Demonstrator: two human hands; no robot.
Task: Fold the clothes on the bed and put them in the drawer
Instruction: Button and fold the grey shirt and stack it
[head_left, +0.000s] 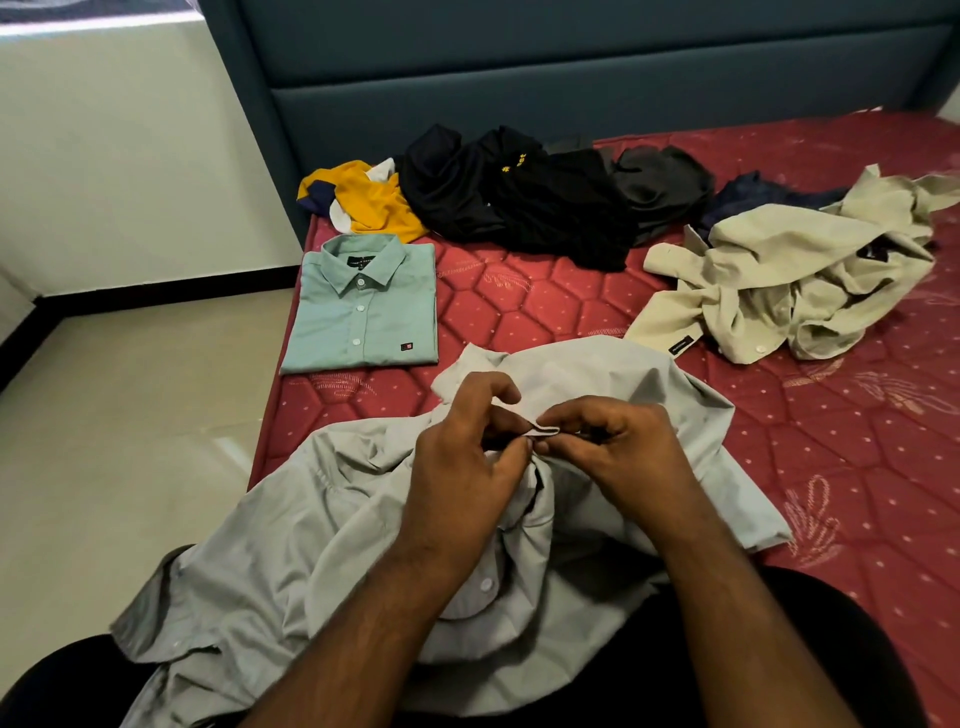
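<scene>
A crumpled grey button shirt (322, 530) lies across the near corner of the bed and my lap. My left hand (462, 457) and my right hand (618, 447) meet at its front edge near the collar, both pinching the same strip of grey cloth between thumb and fingers. A light green shirt (363, 306) lies folded flat at the bed's left edge. Unfolded clothes lie farther back: a yellow top (374, 200), a black pile (519, 197), a dark grey piece (660, 182) and a rumpled beige shirt (789, 275).
The red patterned mattress (545, 301) shows between the clothes. A blue padded headboard (519, 67) stands behind it. Pale tiled floor (130, 415) and a white wall lie to the left. No drawer is in view.
</scene>
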